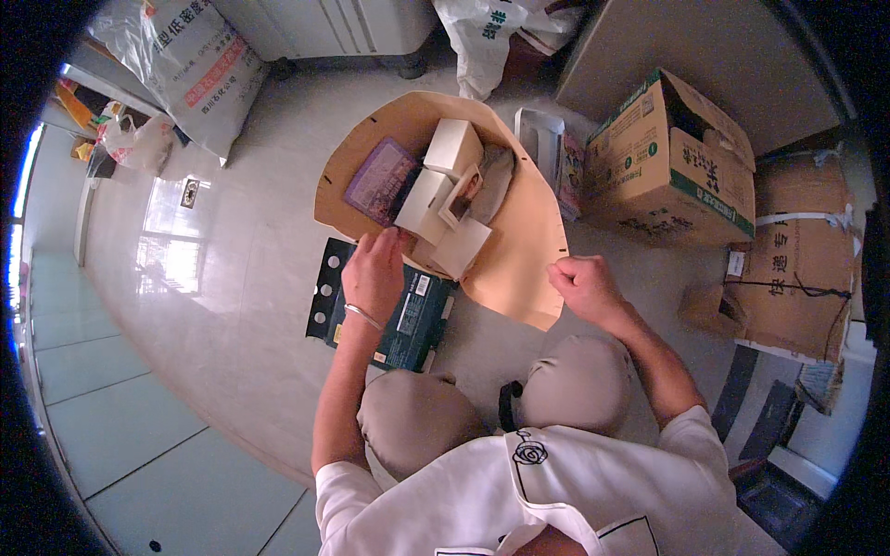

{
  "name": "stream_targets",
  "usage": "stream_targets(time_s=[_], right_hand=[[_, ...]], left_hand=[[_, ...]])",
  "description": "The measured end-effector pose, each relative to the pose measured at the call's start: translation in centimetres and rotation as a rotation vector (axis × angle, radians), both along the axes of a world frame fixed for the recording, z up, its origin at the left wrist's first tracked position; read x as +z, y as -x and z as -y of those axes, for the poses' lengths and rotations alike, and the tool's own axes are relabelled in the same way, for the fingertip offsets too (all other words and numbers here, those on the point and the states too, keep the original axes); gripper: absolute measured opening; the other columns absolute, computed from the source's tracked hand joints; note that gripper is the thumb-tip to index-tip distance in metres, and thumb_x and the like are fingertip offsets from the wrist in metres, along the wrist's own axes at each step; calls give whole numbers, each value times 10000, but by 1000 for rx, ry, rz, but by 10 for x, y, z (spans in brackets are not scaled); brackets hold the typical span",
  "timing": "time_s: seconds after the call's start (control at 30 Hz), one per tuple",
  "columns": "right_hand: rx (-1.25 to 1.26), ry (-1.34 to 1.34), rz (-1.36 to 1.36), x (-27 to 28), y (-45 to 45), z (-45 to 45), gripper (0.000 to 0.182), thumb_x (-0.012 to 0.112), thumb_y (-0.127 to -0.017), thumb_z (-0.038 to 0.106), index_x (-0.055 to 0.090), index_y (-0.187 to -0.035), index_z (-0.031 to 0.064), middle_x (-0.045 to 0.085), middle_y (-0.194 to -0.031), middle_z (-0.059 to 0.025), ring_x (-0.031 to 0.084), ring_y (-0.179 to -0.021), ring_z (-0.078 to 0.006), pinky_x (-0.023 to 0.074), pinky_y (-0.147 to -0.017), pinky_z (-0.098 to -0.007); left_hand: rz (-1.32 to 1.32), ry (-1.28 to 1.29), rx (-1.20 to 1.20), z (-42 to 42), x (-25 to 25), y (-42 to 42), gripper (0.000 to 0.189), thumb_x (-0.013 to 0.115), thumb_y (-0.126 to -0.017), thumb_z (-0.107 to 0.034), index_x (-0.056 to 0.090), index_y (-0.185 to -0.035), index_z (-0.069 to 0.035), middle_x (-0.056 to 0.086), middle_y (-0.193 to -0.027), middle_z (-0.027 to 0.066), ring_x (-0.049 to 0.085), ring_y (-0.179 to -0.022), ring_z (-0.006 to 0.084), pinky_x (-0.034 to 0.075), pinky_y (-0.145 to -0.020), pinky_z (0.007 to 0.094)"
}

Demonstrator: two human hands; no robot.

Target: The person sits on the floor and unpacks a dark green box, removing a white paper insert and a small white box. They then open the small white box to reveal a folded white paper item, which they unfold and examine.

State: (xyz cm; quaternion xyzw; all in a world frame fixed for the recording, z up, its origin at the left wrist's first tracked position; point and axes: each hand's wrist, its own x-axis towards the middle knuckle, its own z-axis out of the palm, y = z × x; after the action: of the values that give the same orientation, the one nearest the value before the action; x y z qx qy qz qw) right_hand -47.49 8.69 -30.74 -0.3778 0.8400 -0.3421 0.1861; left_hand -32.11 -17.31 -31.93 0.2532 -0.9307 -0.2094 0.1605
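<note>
A large tan paper bag [514, 257] lies wide open on the floor in front of my knees. Inside it sit an upper white box [452, 149], a lower white box [427, 201], a flat purple package [382, 181] and a small white frame with a picture [462, 198]. A grey item [495, 177] is partly hidden at the bag's right side. With closed fingers, my left hand [373, 274] grips the near left rim. My right hand [587, 285] is fisted on the bag's right edge. Beneath my left forearm lies a dark green carton [407, 326] with a black, holed flap.
To the right stand an open cardboard box [667, 174], a flattened carton [799, 257] and a white tray [539, 132]. A printed plastic sack [195, 76] leans at the upper left. Another white sack [480, 42] is at the back. A floor drain [189, 193] lies left.
</note>
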Motion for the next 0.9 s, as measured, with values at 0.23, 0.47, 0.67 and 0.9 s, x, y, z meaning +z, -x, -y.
stream_targets(time_s=[0.23,0.47,0.67,0.9], right_hand=[[68,22,-89,4,3,4,239,584,-757,122,474,-573,16,501,-547,-168,525,-483,-329,394,-445,-398],[94,95,-58,-2,2,18,254,589,-765,88,434,-589,-11,433,-529,-171,472,-438,-261,364,-438,-363],[174,105,7,0,3,21,279,593,-768,145,452,-557,27,499,-531,-152,524,-469,-300,405,-451,-388],[186,38,98,-19,11,5,292,597,-775,143,435,-565,20,487,-533,-152,502,-460,-287,394,-451,-369]], left_hand=[[73,-256,-214,-7,25,9,188,545,-782,-138,594,-937,-42,602,-854,162,588,-777,351,487,-677,406],[554,163,-1000,-50,-21,133,238,524,-814,-236,651,-852,-39,638,-811,156,622,-774,304,490,-714,397],[439,-246,-396,-57,-160,216,272,495,-803,-164,551,-979,35,546,-1077,239,544,-1002,363,438,-871,406],[564,-476,-152,-60,-237,203,600,510,-785,-133,269,-1310,29,290,-1327,305,375,-1188,432,370,-970,421]])
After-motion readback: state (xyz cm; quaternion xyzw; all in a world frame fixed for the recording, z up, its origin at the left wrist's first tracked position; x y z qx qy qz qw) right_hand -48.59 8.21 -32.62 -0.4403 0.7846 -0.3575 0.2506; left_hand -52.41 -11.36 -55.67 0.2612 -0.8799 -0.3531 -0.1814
